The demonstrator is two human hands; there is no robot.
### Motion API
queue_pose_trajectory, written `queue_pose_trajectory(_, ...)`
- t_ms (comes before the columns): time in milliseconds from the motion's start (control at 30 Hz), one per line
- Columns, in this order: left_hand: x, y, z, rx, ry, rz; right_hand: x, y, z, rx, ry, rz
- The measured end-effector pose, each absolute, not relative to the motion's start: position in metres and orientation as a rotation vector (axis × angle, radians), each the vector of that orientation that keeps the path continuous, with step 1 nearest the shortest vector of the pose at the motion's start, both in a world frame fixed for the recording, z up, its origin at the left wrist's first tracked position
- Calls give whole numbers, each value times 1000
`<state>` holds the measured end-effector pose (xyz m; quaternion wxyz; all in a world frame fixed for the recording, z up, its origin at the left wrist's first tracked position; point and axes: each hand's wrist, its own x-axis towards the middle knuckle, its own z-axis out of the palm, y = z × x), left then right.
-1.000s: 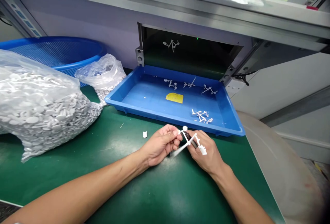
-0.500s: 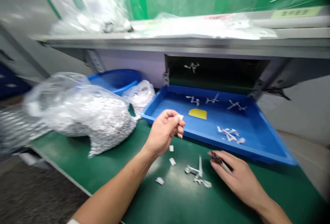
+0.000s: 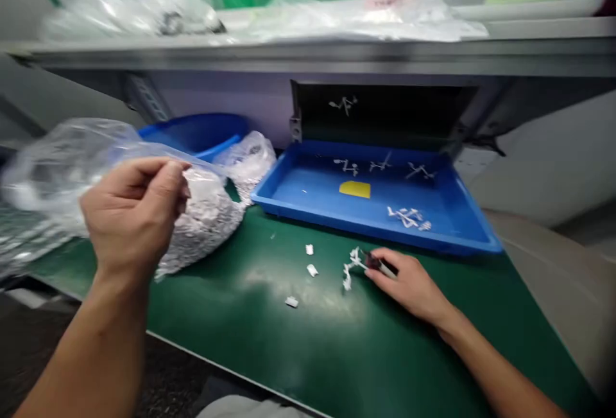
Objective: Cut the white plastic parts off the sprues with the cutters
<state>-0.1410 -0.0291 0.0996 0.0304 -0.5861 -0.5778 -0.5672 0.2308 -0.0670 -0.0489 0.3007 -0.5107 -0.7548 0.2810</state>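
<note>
My left hand (image 3: 137,212) is raised in front of a clear bag (image 3: 205,212) filled with small white pieces, its thumb and finger pinched together. Whatever lies between those fingertips is hidden. Low over the green table, my right hand (image 3: 409,283) is closed around a small tool (image 3: 385,269) with a dark part and a pale handle; its exact kind is unclear. At that hand's fingertips is a branched white plastic sprue (image 3: 355,261), its stem reaching toward the fingers. Several small white plastic pieces (image 3: 312,270) lie loose on the table between my hands.
A shallow blue tray (image 3: 312,212) at the back holds several white sprues (image 3: 407,216) and a yellow card (image 3: 355,189). Left of it stand a smaller bag (image 3: 248,161) and a blue basin (image 3: 192,135). A metal shelf (image 3: 308,58) with plastic bags overhangs the table (image 3: 269,354).
My left hand has moved left from before the tray to the bag; the white piece at its fingertips no longer shows. My right hand has reached the sprue, which has turned. The view has shifted.
</note>
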Motion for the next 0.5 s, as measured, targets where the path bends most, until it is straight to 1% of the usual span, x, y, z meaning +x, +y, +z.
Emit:
queue_pose_trajectory(67,-101,-32,78,-2359,-1782,-1595,231,-65,-41,-1421,-1833,828)
queue_pose_trajectory(133,-63,-32,56,-2908,-1740,-1247,234,-65,-39,-1419,-1698,893)
queue_pose_trajectory(167,-47,-30,46,-3085,-1726,-1113,236,-65,-38,-1399,-1656,914)
queue_pose_trajectory(200,-32,-27,36,-3200,-1726,-1047,238,-65,-38,-1374,-1632,932)
queue_pose_trajectory(267,-11,-19,23,-3299,-1724,-1080,241,-65,-38,-1312,-1619,978)
queue_pose_trajectory(367,4,-8,17,-3413,-1506,-1154,243,-63,-39,-1225,-1611,1066)
queue_pose_trajectory(433,9,-4,18,-3553,-1353,-1039,243,-62,-39,-1193,-1589,1085)
queue_pose_trajectory(500,13,-4,17,-3643,-1427,-938,241,-61,-40,-1183,-1560,1069)
